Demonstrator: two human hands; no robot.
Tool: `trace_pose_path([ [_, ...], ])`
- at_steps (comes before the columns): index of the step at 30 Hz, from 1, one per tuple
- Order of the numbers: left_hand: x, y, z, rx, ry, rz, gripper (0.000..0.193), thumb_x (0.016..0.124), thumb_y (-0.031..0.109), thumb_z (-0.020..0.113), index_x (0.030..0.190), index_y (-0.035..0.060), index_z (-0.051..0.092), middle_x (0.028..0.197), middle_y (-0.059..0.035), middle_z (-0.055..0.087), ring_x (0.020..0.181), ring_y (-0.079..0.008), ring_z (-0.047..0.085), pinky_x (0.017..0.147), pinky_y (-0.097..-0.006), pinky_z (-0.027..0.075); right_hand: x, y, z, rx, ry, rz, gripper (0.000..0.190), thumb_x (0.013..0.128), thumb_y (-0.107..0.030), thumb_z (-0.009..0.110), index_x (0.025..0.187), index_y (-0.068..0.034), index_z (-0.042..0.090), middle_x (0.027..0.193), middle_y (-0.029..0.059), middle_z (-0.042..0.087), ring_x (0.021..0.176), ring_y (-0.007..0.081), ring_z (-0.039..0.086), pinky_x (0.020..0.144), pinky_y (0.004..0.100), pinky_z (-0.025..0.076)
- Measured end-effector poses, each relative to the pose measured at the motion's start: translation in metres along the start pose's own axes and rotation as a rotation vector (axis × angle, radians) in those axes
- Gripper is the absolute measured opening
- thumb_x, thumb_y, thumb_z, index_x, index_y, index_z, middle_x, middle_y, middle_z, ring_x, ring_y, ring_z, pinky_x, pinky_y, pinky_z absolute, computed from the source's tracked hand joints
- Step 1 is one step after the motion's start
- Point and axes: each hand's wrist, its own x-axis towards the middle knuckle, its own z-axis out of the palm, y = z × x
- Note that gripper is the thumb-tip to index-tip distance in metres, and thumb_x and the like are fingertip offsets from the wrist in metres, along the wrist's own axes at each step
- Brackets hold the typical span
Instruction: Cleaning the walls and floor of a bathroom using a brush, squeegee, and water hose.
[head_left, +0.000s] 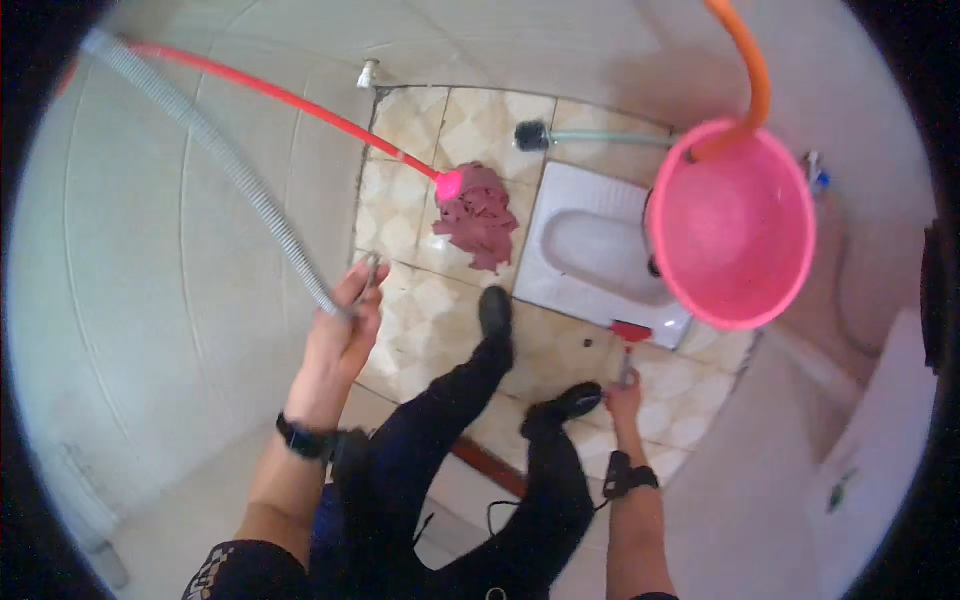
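My left hand (351, 307) is closed around the end of a grey corrugated hose (240, 169), whose other end reaches the wall at the upper left. My right hand (624, 394) grips the handle of a small red-headed scraper or squeegee (631, 331), held over the near edge of the white squat toilet (592, 232). Between the hands and farther off, a mop with a pink cloth head (480, 217) rests on the tiled floor, its red pole (300, 105) leaning towards the upper left wall.
A pink plastic basin (731, 232) overlaps the toilet's right side, with an orange hose (750, 67) running into it. Behind the toilet lies a black-headed brush (532, 136). A valve (816, 171) is on the right wall, a white fitting (367, 73) on the far wall. My feet stand on the tiles.
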Motion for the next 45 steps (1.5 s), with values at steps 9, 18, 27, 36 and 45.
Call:
trace_pose_path([
  [9,-0.004,-0.048,0.062,-0.299,-0.249,-0.333,0.031,0.087,0.010,0.054,0.115,-0.0016,0.052,0.093,-0.0074,0.061,0.064,-0.0071,0.050,0.052,-0.0135,0.040,-0.009,-0.335,-0.022,-0.147,-0.280,-0.233,0.034,0.080,-0.011,0.057,0.108,0.002,0.042,0.078,0.0103,0.056,0.059,0.0185,0.057,0.050,0.0297,0.047],
  [18,0.045,-0.081,0.018,-0.277,-0.446,-0.511,0.025,0.085,0.021,0.061,0.103,0.0037,0.063,0.084,-0.0014,0.063,0.069,-0.0081,0.053,0.058,-0.0233,0.042,0.089,-0.495,-0.003,-1.014,-0.005,-0.539,0.024,0.078,-0.018,0.059,0.088,0.003,0.054,0.063,0.0105,0.055,0.041,0.0149,0.048,0.037,0.0286,0.035],
  [27,0.141,-0.045,0.009,-0.524,-0.389,-0.482,0.024,0.083,0.019,0.063,0.100,0.0021,0.062,0.081,-0.0028,0.062,0.067,-0.0078,0.055,0.054,-0.0190,0.040,0.220,-0.468,0.063,-0.817,0.108,-0.360,0.019,0.078,-0.019,0.057,0.067,-0.004,0.056,0.051,0.0030,0.048,0.041,0.0120,0.043,0.038,0.0293,0.032],
  [36,0.154,-0.054,0.039,-0.645,-0.415,-0.598,0.018,0.083,0.022,0.064,0.090,0.0050,0.062,0.076,-0.0006,0.061,0.059,-0.0059,0.050,0.050,-0.0198,0.038,0.207,-0.417,0.064,-0.215,0.104,-0.476,0.014,0.082,-0.016,0.063,0.084,-0.001,0.061,0.066,0.0004,0.056,0.052,0.0078,0.049,0.043,0.0231,0.035],
  [45,0.156,-0.053,0.073,-0.732,-0.496,-0.645,0.018,0.084,0.021,0.063,0.088,0.0042,0.060,0.075,-0.0018,0.060,0.055,-0.0070,0.049,0.047,-0.0203,0.038,0.284,-0.454,0.104,-0.524,0.006,-0.307,0.014,0.080,-0.019,0.061,0.079,-0.005,0.057,0.059,0.0017,0.052,0.044,0.0101,0.044,0.040,0.0235,0.032],
])
